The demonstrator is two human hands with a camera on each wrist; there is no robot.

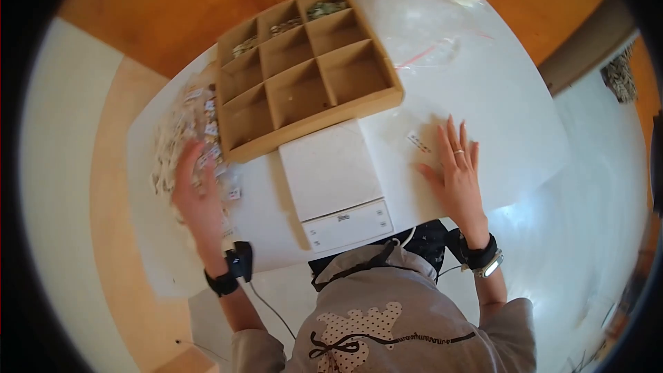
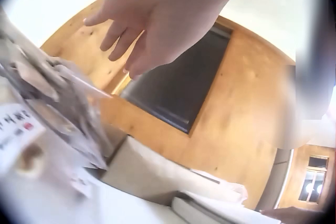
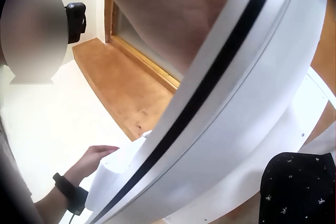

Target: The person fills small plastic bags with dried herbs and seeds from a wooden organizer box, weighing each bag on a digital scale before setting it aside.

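Note:
My left hand [image 1: 199, 197] hangs with loosely bent fingers over the left side of the table, close to a heap of clear packets [image 1: 210, 124] with printed labels. In the left wrist view, that hand [image 2: 157, 19] holds nothing, and labelled packets [image 2: 68, 113] stand below it. My right hand [image 1: 457, 178] rests on the white table with its fingers spread. Just left of its fingers lies a small printed strip [image 1: 418, 141]. Between the hands sits a flat white digital scale [image 1: 331, 169] with nothing on its plate. The table's edge hides the right fingers in the right wrist view.
Behind the scale stands a cardboard box [image 1: 311, 119] divided into compartments; its back row holds small dried pieces [image 1: 326, 10]. A large clear plastic bag [image 1: 414, 17] lies at the back right. Cables run from both wrists near the table's front edge.

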